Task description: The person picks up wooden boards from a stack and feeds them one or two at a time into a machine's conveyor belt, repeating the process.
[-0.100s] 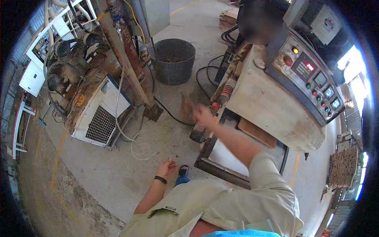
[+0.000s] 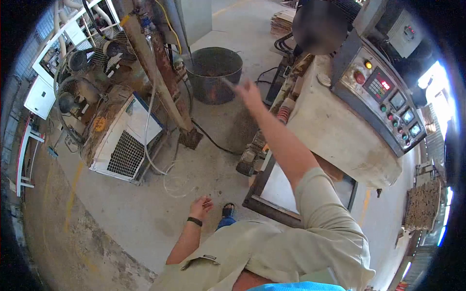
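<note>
My right hand (image 2: pixel 248 94) is stretched forward over the floor, just in front of the dark round bin (image 2: pixel 216 89). Its fingers look closed, and a pale, thin, blurred shape juts from them toward the bin; I cannot make out what it is. A reddish smear shows against the bin's side. Low over the floor, my left hand (image 2: pixel 201 207) hangs beside my sandalled foot (image 2: pixel 228 209), fingers loosely bent and apart, with nothing seen in it. Under my right forearm lies the machine's framed white bed (image 2: pixel 279 189).
On the right stands a machine with a control panel (image 2: pixel 383 94) showing lit displays. A compressor with a grille (image 2: pixel 126 154) sits at left by a slanted metal post (image 2: pixel 162 82). A clear hose (image 2: pixel 148 126) and black cable (image 2: pixel 216 143) trail across the floor. Stacked boards (image 2: pixel 422 206) stand far right.
My right hand has moved up and forward, away from the machine's near rail toward the bin. The brownish blur by it has moved up too. My left hand has hardly moved.
</note>
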The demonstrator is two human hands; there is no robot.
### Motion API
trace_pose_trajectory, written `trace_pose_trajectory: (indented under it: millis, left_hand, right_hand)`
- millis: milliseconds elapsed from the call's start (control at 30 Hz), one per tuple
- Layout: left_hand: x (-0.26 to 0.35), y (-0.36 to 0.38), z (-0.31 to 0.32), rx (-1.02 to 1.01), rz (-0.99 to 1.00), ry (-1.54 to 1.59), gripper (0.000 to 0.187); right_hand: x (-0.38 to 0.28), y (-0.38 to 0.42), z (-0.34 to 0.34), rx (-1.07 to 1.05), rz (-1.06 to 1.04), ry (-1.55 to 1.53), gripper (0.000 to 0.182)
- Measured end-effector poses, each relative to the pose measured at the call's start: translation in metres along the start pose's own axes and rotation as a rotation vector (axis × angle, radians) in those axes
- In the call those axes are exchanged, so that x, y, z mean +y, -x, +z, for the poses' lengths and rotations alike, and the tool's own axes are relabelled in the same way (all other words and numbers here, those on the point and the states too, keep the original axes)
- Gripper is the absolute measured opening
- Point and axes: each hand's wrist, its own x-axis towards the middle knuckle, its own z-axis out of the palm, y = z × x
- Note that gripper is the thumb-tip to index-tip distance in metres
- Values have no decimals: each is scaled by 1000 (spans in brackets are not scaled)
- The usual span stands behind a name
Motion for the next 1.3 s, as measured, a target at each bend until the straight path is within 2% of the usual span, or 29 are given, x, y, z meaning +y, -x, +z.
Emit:
trace_pose_trajectory:
  millis: [33, 100, 167, 200, 300, 367, 500, 533, 667, 700, 767, 867, 933, 1067, 1100, 1167, 1200, 1233, 1267, 1300]
  left_hand:
    - [-2, -1, -6, 29, 1, -9, 21]
    - [-20, -3, -8, 58, -10, 3, 21]
    - [-21, -11, -21, 80, 3, 13, 21]
    - [-26, -16, -28, 82, -20, -14, 21]
    - [-44, -34, -44, 52, -88, -95, 22]
    - [-54, -44, -49, -7, -137, -161, 23]
    - [-80, -85, -58, -59, -231, -396, 25]
    - [-91, -106, -63, -67, -240, -443, 25]
    - [-82, -107, -20, -139, -201, -481, 22]
    - [-83, -111, -10, -172, -193, -605, 22]
    - [-91, -119, 0, -224, -173, -842, 23]
    - [-131, -122, 6, -204, -232, -951, 18]
    - [-156, -103, 17, -223, -168, -1080, 17]
    - [-206, -31, 48, -379, -73, -1473, 19]
    - [-212, -1, 58, -545, 54, -1598, 29]
    - [-262, -3, 51, -739, 288, -1691, 40]
    - [-272, 18, 61, -709, 80, -1768, 50]
    - [-293, 23, 61, -822, 391, -1989, 43]
    - [-302, 40, 69, -944, 479, -2120, 40]
    - [-312, 56, 77, -1069, 594, -2240, 38]
  right_hand:
    - [-32, -21, 3, 160, -191, -2, 56]
    - [-30, -54, 5, 124, -8, -27, 71]
    - [-30, -27, 28, 119, -118, -101, 66]
    - [-29, -5, 33, 117, -174, -133, 64]
    - [20, 76, 24, -1, -54, 20, 48]
    - [44, 145, 7, 4, 11, 74, 36]
    - [69, 288, -46, -132, 361, 188, 32]
    - [66, 321, -59, -109, 422, 181, 31]
    - [64, 447, -117, 102, 627, 40, 30]
    - [59, 475, -132, 188, 664, -2, 30]
    - [84, 544, -161, 383, 666, -12, 29]
    - [50, 622, -190, 612, 663, -13, 29]
    - [37, 685, -200, 808, 706, -70, 27]
    - [11, 829, -188, 967, 784, -84, 29]
    - [11, 869, -178, 996, 816, -76, 28]
    - [-18, 929, -162, 1041, 910, -20, 29]
    - [-18, 965, -148, 1049, 982, 81, 29]
    - [5, 1018, -131, 1116, 998, 58, 29]
    - [-9, 1032, -112, 1090, 1056, 250, 28]
    - [-60, 1030, -104, 1139, 1192, 201, 28]
